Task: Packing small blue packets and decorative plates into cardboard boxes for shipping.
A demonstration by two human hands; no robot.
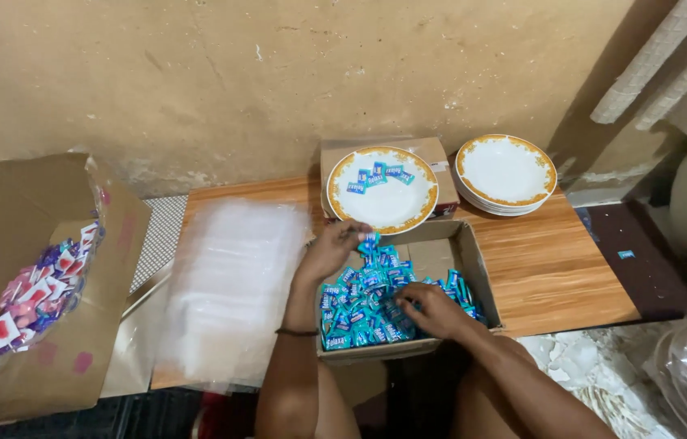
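An open cardboard box [473, 260] in front of me holds several small blue candy packets [368, 301]. My left hand [331, 248] is raised at the box's far edge, fingers pinched on a blue packet [368, 241]. My right hand [433, 310] rests down in the pile, fingers closed among the packets. Just behind the box, a white plate with a gold rim [384, 207] sits on a closed carton and carries several blue packets [380, 175].
A stack of matching plates [506, 172] stands at the back right of the low wooden table [555, 268]. Clear plastic bags [230, 284] lie to the left. A large carton [10, 211] at far left holds pink and purple packets [30, 301].
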